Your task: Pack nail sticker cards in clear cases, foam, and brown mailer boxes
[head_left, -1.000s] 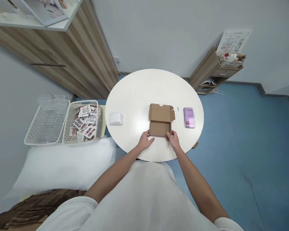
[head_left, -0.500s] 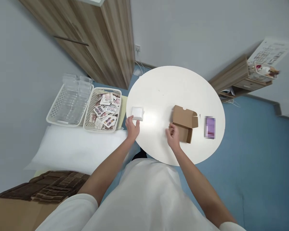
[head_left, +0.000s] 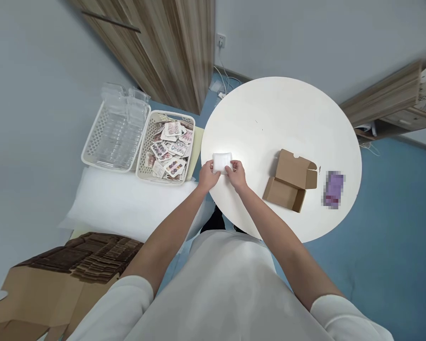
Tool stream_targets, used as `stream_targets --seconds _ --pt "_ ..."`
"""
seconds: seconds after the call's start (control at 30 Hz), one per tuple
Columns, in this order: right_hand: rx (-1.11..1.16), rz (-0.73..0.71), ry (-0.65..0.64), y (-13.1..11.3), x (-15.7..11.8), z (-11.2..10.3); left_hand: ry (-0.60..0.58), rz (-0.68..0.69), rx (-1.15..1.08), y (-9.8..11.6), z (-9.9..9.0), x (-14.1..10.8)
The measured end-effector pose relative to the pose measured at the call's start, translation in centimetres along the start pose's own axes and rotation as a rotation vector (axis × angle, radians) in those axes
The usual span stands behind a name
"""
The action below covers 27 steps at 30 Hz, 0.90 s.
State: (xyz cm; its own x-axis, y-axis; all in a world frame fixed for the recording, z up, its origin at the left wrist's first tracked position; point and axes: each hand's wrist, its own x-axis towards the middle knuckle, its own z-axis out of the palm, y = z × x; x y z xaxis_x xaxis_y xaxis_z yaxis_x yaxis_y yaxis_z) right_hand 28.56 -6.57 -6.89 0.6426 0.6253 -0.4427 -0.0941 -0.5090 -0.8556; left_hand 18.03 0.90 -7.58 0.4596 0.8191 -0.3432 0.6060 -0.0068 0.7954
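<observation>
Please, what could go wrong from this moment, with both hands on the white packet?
The left hand and right hand hold the packet near the table's edge, so a slip might drop it to the floor.

The box stands open, lid raised; a bumping forearm could perhaps push it.

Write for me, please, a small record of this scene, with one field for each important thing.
left hand: grips the left side of the packet
right hand: grips the packet's right side, thumb on top
packet: white, at the table's left edge
box: brown cardboard, lid open, no contents visible
purple item: right of the box, pixelated, cannot tell what it is
table: white, rounded
left basket: clear plastic containers
right basket: a heap of cards
</observation>
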Motion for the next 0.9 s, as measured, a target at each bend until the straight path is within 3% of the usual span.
stream_targets --seconds 0.23,0.4,0.6,0.73,0.83,0.9 --pt "-0.002 0.099 0.039 2.5 -3.3 -3.3 -0.139 -0.115 -0.214 0.0 1.5 -4.1" --pt "0.085 0.027 0.079 2.4 -6.5 -6.7 -0.164 -0.069 -0.327 1.9 3.5 -6.9" --pt "0.078 -0.118 0.245 3.0 -9.3 -13.8 -0.317 0.103 -0.351 6.6 8.1 -8.8" --pt "-0.081 -0.106 0.343 4.6 -10.3 -18.7 -0.430 0.196 -0.279 9.9 11.9 -9.9" --pt "-0.225 -0.043 0.339 6.0 -10.4 -21.2 -0.552 0.282 -0.196 11.2 14.2 -10.5" --pt "-0.314 -0.012 0.290 6.7 -10.1 -22.3 -0.544 0.286 -0.104 11.4 15.3 -10.7"
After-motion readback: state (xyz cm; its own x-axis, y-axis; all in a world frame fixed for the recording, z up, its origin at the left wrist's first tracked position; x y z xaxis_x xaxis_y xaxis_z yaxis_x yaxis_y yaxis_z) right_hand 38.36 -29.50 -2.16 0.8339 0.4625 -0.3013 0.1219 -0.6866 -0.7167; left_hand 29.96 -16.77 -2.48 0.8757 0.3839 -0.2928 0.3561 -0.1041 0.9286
